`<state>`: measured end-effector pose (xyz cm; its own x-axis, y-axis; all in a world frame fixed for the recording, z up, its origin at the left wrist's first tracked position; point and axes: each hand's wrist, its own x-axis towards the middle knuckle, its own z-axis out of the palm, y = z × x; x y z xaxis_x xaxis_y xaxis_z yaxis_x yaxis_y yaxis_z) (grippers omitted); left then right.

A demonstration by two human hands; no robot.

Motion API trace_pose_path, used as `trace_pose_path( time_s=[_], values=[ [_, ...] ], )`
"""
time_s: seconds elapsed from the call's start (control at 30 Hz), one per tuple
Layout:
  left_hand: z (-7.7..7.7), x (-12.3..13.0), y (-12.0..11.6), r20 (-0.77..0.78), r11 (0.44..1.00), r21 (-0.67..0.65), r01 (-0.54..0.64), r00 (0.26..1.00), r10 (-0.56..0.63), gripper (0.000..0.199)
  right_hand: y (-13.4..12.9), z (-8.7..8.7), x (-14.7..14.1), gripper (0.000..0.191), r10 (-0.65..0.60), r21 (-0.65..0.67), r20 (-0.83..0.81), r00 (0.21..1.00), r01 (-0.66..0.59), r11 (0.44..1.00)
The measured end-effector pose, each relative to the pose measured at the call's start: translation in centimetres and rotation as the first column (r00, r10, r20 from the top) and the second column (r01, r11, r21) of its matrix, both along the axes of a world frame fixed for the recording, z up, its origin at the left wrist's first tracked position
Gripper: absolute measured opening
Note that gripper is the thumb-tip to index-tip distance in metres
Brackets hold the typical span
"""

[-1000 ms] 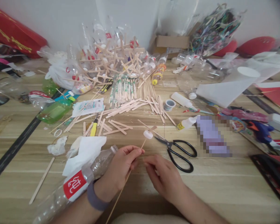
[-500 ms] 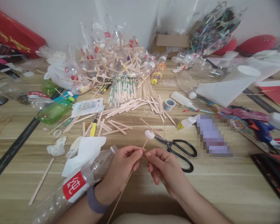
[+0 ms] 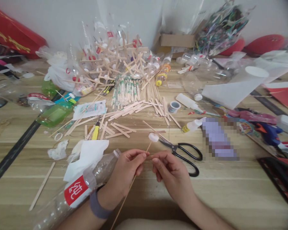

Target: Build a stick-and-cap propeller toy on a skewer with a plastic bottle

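Note:
My left hand (image 3: 126, 169) is closed, its thumb and fingertips pinching a thin bamboo skewer (image 3: 123, 204). The skewer slants from the bottom edge up through the fingers. Its upper end meets a white bottle cap (image 3: 153, 137); whether the two are joined I cannot tell. Close on the right, my right hand (image 3: 171, 172) has its thumb and index finger pinched together near the skewer, and what lies between them is too small to make out. Black-handled scissors (image 3: 186, 159) lie just beyond the right hand. Beside my left forearm lies a clear plastic bottle (image 3: 96, 172) with a red label.
Wooden craft sticks (image 3: 121, 130) and a yellow-handled tool (image 3: 96, 131) lie ahead. Farther back are bundled skewers (image 3: 151, 91) and a heap of stick-and-bottle pieces (image 3: 124, 60). A small glue bottle (image 3: 192, 126) and a white paper roll (image 3: 227, 92) sit to the right.
My right hand has shifted slightly, its fingertips now a little farther from the left hand and its fingers more curled. The left hand and the skewer stay almost still.

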<state>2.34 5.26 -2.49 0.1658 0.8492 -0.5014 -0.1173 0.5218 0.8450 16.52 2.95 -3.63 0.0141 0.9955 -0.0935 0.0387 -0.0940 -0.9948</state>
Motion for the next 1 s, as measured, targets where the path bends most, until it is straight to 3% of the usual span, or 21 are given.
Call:
trace_pose_path(
  time_s=[0.07,0.13,0.3,0.47,0.67,1.0],
  values=[
    [0.08,0.04,-0.03,-0.01,1.0,0.002,0.003,1.0,-0.003,0.024,0.2,0.09,0.2,0.024,-0.052,0.131,0.103,0.993,0.038,0.991],
    [0.13,0.05,-0.07,-0.018,1.0,0.007,0.011,1.0,-0.011,0.024,0.46,0.19,0.37,0.021,-0.089,0.158,0.136,0.987,0.067,0.985],
    [-0.01,0.0,-0.21,-0.001,0.999,0.046,0.018,1.0,-0.018,0.025,0.87,0.16,0.3,0.031,-0.055,-0.2,-0.106,0.993,0.033,0.979],
    [-0.16,0.08,-0.15,0.003,0.998,0.064,0.02,1.0,-0.02,0.025,0.95,0.3,-0.1,0.036,-0.077,-0.291,-0.204,0.976,0.015,0.957],
    [0.21,0.26,-0.27,0.003,0.998,0.058,-0.003,1.0,0.003,0.025,0.88,0.07,-0.4,0.042,-0.162,-0.218,-0.223,0.961,0.112,0.969],
    [-0.11,0.22,-0.16,0.019,0.997,0.077,0.015,1.0,-0.016,0.025,0.85,-0.63,0.26,0.041,-0.011,-0.174,-0.126,0.992,-0.011,0.985]
  ],
)
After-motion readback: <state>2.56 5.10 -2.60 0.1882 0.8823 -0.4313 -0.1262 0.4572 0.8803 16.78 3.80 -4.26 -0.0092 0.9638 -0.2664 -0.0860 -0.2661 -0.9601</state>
